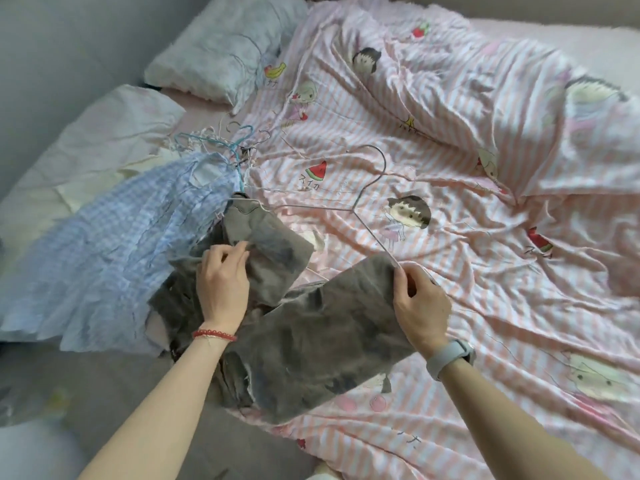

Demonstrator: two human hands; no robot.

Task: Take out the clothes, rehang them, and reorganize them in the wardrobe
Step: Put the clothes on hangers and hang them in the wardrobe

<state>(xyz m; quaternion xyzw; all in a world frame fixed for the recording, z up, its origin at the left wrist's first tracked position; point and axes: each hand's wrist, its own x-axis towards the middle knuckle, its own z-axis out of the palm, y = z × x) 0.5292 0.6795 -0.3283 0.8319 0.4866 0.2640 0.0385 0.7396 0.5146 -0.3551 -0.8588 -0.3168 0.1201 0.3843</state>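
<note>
A grey pair of trousers [311, 344] lies crumpled near the bed's front edge, threaded onto a thin metal hanger [372, 183] whose hook points away from me. My left hand [223, 282] pinches a fold of the grey cloth near the waistband. My right hand [420, 304] grips the right end of the hanger together with the edge of one trouser leg. A blue-and-white checked garment [104, 244] lies to the left, partly under the trousers.
A heap of loose wire hangers [221, 140], one of them blue, lies behind the checked garment. A pink striped quilt [467, 168] with cartoon prints covers the bed. Two pillows [221, 46] sit at the far left, by the grey wall.
</note>
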